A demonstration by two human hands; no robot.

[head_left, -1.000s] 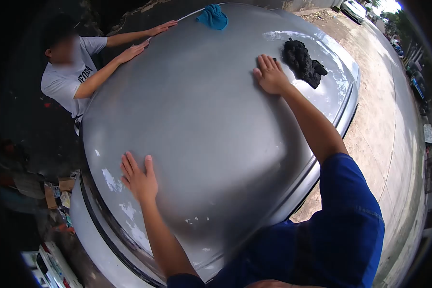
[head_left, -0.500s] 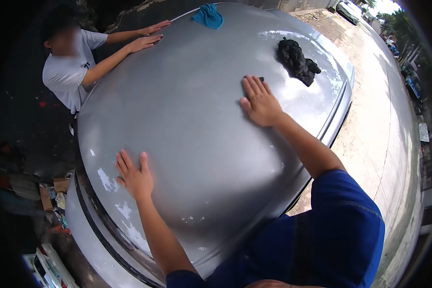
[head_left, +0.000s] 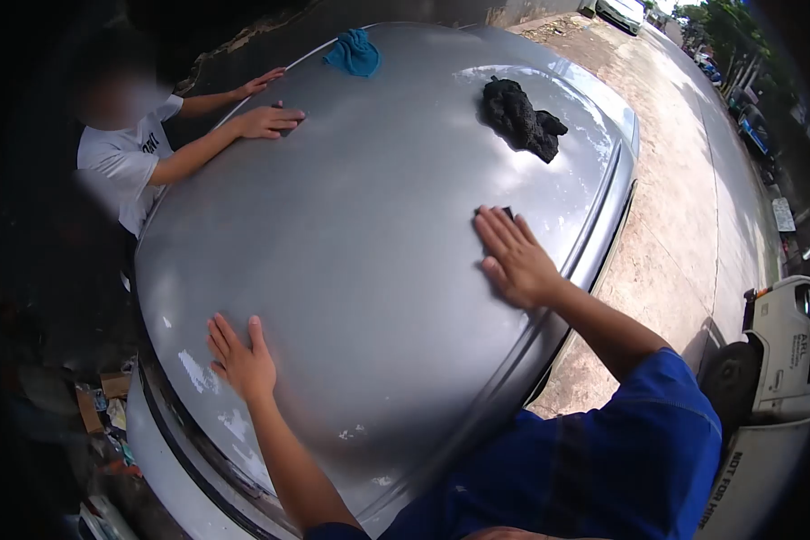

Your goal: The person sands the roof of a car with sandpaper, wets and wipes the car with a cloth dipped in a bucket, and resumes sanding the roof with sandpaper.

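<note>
A silver car roof [head_left: 333,234] fills the middle of the view. My left hand [head_left: 243,362] lies on its lower left part, fingers spread, holding nothing. Toward the right edge of the roof, my right hand [head_left: 519,261] presses flat on a small dark pad [head_left: 508,213], of which only a bit shows past the fingertips. A crumpled black cloth [head_left: 522,119] rests on the roof beyond my right hand. Near the far edge is a blue cloth [head_left: 354,54]. A co-worker's hand [head_left: 270,121] rests on the far left of the roof with something dark under its fingers.
The co-worker [head_left: 126,162] stands at the roof's far left side, with the other hand at the edge. A concrete road [head_left: 670,225] runs along the right. A white vehicle [head_left: 783,351] is at the right, and another car [head_left: 621,13] is far off.
My right hand has slid nearer to me and toward the roof's right edge with the dark pad. My left hand stays about in place. The co-worker's hand has moved inward; the white vehicle has come into view.
</note>
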